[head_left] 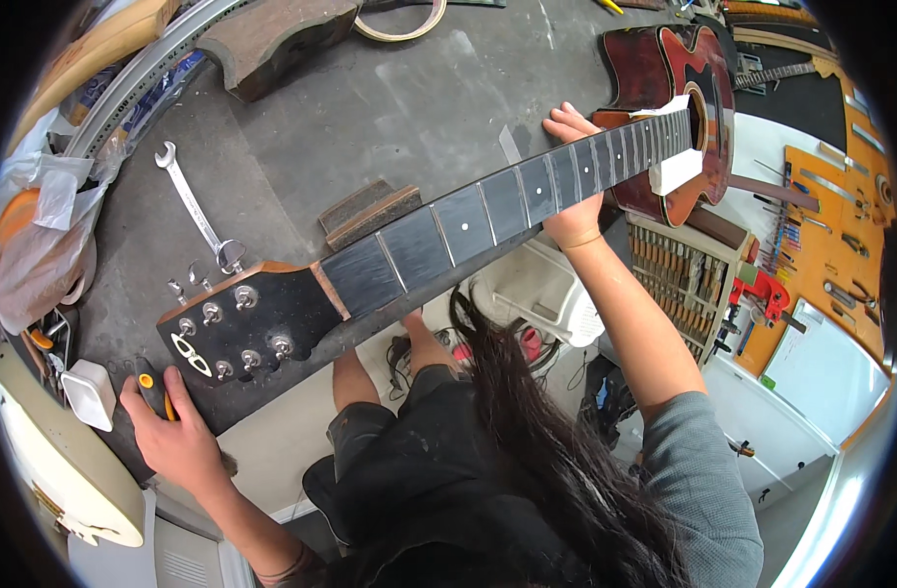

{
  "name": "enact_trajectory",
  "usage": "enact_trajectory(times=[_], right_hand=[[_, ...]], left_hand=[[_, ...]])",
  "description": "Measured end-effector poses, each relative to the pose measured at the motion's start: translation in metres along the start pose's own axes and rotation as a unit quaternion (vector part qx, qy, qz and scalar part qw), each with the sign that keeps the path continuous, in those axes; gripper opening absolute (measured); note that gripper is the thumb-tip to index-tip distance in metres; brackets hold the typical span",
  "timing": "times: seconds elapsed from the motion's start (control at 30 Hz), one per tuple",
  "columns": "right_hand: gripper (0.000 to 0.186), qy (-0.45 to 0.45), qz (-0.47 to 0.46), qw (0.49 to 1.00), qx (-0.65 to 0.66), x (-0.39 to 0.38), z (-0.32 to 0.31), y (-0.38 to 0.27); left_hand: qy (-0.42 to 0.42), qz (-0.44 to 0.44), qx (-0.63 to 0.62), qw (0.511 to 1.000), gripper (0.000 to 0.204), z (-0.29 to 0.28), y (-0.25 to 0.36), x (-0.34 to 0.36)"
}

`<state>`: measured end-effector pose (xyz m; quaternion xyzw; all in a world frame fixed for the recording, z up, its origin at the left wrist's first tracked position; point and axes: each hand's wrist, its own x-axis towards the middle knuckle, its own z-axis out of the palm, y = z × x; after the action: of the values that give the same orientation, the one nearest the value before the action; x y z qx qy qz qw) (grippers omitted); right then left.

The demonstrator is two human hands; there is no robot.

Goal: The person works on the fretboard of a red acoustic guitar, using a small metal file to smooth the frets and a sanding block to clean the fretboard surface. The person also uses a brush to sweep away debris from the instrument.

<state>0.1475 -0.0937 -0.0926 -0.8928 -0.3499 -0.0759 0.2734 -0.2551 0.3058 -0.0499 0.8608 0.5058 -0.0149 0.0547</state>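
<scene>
An acoustic guitar's dark fretboard (512,204) runs diagonally across the bench, with its black headstock (257,323) at the lower left. The red-brown guitar body (649,73) is at the upper right. Beneath the neck passes my right hand (578,218), closed about it from below, its fingertips showing beyond the far edge. Beside the headstock, at the bench's near left corner, my left hand (179,441) grips a tool with a dark grey and yellow handle (149,384) between thumb and fingers. The working end of that tool cannot be made out. White tape pieces (676,172) lie by the upper frets.
A combination wrench (189,201) and a dark padded block (370,214) lie on the grey bench (409,98). A white plastic cup (89,394) stands near my left hand. Plastic bags (42,225), a cream guitar body (66,451) and a file rack (678,284) surround the bench.
</scene>
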Motion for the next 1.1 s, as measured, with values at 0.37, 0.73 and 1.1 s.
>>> enact_trajectory(times=[0.37,0.73,1.1], right_hand=[[0.045,-0.020,0.007,1.000,-0.003,-0.002,-0.004,0.003],[0.042,-0.042,0.007,0.997,-0.064,0.002,0.000,-0.002],[0.055,-0.100,0.019,0.989,-0.103,-0.004,0.001,0.005]], left_hand=[[0.032,0.047,-0.011,0.998,0.051,0.003,0.000,0.000],[0.027,0.048,-0.023,0.998,0.049,-0.003,-0.006,-0.002],[0.055,0.217,-0.145,0.964,0.046,-0.011,-0.003,0.022]])
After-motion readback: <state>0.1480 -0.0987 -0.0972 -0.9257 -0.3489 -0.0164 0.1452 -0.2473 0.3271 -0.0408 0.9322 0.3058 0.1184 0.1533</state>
